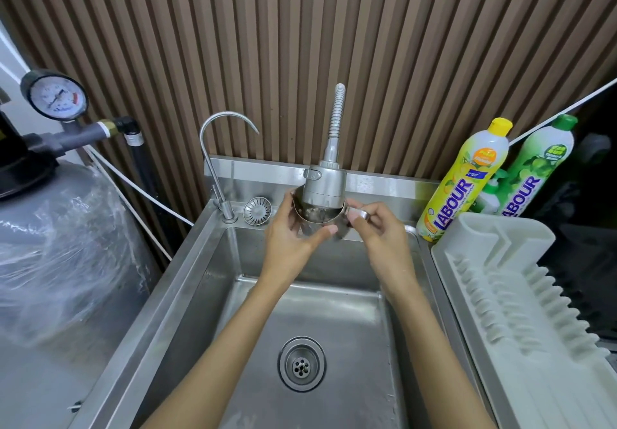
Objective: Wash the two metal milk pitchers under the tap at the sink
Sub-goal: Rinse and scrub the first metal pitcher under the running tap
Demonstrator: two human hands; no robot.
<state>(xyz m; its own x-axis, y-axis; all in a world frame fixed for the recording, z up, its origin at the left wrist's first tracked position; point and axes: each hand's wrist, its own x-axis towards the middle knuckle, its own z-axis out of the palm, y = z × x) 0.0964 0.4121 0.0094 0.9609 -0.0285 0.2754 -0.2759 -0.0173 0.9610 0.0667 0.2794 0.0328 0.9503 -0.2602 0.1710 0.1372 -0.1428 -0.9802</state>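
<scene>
A small metal milk pitcher [319,220] is held right under the spray head of the tap [324,181], its open mouth facing up at the head. My left hand [292,233] wraps the pitcher's left side and underside. My right hand [374,228] pinches the pitcher's handle on the right. Water seems to run into the pitcher, though the stream is hard to make out. Only one pitcher is in view. Both hands hover over the back of the steel sink [213,295].
A thin gooseneck tap [217,148] and a loose strainer [257,211] sit at the sink's back left. Two dish soap bottles [467,178] stand at the back right, beside a white drying rack [521,295]. A wrapped tank [60,245] with a pressure gauge [55,96] is on the left.
</scene>
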